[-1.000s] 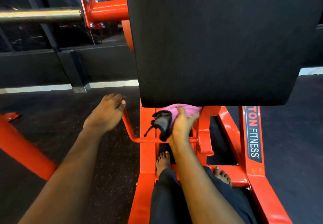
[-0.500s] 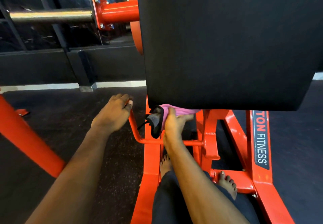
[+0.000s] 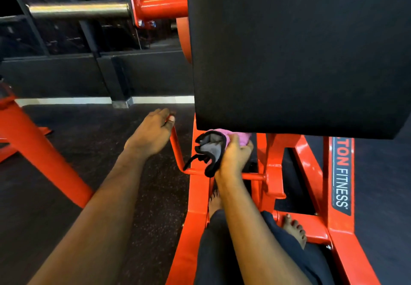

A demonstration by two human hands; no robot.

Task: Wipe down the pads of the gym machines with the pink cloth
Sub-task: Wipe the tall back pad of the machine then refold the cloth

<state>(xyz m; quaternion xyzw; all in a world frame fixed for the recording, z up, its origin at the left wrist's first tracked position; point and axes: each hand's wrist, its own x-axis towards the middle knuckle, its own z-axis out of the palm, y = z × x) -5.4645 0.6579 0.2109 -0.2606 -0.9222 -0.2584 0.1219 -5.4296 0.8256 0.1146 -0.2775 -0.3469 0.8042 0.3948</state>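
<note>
Pink cloth (image 3: 222, 134) is bunched under the curled fingers (image 3: 246, 145) of the right hand (image 3: 233, 155), pressed up against the lower edge of the black pad (image 3: 289, 51), likely so that rim gets wiped. A black-and-grey padded piece (image 3: 211, 151) hangs from the same grip. The left hand (image 3: 151, 135) wraps the top of the orange lever (image 3: 176, 146), probably bracing the forward lean.

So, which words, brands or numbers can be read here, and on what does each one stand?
"TON FITNESS": on the black label that runs along the orange frame beam. The label's upper end goes under the black pad, so the first word is probably cut off.
No other text or number can be seen.
</note>
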